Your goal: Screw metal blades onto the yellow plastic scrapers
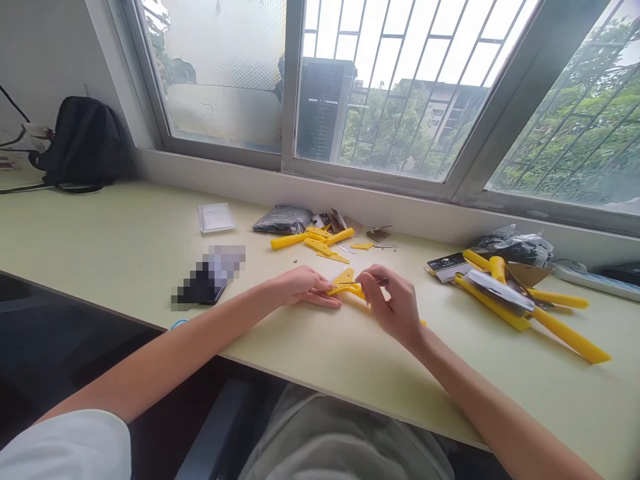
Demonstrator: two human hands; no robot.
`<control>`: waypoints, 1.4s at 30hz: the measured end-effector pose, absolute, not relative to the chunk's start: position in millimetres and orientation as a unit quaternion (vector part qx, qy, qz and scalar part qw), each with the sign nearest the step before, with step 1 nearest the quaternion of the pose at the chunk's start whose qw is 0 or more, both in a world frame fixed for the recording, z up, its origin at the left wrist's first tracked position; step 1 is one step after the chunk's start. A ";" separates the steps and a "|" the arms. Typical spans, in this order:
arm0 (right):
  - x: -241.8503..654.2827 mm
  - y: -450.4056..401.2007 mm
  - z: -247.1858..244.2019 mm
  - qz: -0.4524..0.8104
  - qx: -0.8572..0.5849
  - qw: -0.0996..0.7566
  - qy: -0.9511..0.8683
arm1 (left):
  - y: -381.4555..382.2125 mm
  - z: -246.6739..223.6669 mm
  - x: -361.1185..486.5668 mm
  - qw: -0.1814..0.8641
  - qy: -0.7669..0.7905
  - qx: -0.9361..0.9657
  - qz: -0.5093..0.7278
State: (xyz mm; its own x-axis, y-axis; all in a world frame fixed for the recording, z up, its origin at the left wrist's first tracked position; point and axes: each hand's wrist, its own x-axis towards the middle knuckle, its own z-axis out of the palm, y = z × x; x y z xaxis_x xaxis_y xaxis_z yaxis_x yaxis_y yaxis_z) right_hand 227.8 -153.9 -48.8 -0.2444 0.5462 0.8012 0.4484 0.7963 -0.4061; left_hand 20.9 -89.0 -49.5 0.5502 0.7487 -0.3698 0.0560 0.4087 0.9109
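Near the table's front edge, my left hand (306, 287) steadies a yellow plastic tool piece (345, 276) with a wide, angled head. Its fingers are closed on the piece's left end. My right hand (395, 301) pinches a thin dark metal rod (354, 283), perhaps a small screwdriver or hex key; its exact kind is too small to make out. The rod's tip points left, at the yellow piece near my left fingertips. Part of the yellow piece runs beneath my right hand and is hidden there.
Behind my hands lie loose yellow parts (320, 248) and a grey plastic bag (283, 219). More yellow-handled tools (500, 293) are piled at the right. A phone (203, 283), partly pixelated, and a clear flat case (217, 218) lie left. A black backpack (87, 143) stands far left.
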 end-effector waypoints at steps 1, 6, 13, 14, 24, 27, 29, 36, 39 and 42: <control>228.1 -153.2 -47.9 0.073 -0.339 0.553 -0.757 | -88.6 -49.8 21.2 0.732 0.415 0.486 0.236; 224.9 -150.0 -46.2 0.138 -0.378 0.567 -0.719 | -90.5 -48.7 23.4 0.719 0.437 0.483 0.241; 217.9 -150.0 -46.7 0.118 -0.358 0.562 -0.736 | -95.3 -49.9 27.9 0.696 0.449 0.492 0.269; 218.0 -150.1 -46.8 0.114 -0.354 0.561 -0.740 | -94.5 -51.4 27.9 0.694 0.449 0.494 0.269; 219.5 -147.6 -48.0 0.094 -0.348 0.553 -0.751 | -89.1 -58.4 23.7 0.690 0.436 0.515 0.262; 219.3 -146.7 -48.5 0.090 -0.348 0.548 -0.755 | -89.0 -58.0 24.1 0.689 0.434 0.519 0.260; 219.2 -146.3 -48.4 0.087 -0.350 0.545 -0.757 | -88.9 -57.8 24.1 0.688 0.432 0.521 0.259; 219.6 -146.8 -48.7 0.080 -0.354 0.531 -0.766 | -88.1 -58.8 22.7 0.682 0.428 0.534 0.258; 220.4 -146.3 -49.4 0.076 -0.354 0.519 -0.774 | -88.8 -57.7 22.8 0.682 0.431 0.531 0.259; 218.3 -146.2 -46.4 0.069 -0.363 0.502 -0.782 | -90.0 -56.3 23.2 0.682 0.433 0.530 0.259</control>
